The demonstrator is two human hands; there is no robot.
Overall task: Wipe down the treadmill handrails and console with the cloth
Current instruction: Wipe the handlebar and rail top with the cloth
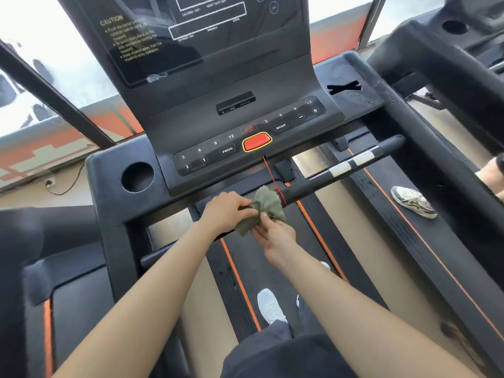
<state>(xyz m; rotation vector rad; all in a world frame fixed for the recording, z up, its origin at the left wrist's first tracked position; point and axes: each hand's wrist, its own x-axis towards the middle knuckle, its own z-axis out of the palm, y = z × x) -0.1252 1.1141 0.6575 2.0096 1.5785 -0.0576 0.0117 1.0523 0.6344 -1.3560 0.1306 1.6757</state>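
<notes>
- The cloth (266,207), green and crumpled, is draped over the left end of the front handrail (300,188), just below the console (218,105).
- The hands are brought close together, both clamped on the cloth.
- The left hand (226,211) is curled over the cloth's upper left part, where the handrail lies beneath it.
- The lower edge of the cloth is pinched by the fingers of the right hand (275,236).
- A red cord (270,173) is seen running from under the red stop button (257,142) down to the handrail, where it is looped right beside the cloth.
- Two pale sensor patches (351,162) are set farther right along the handrail, well apart from the cloth.
- A white shoe (270,305) is planted on the belt (253,271) below the hands.
</notes>
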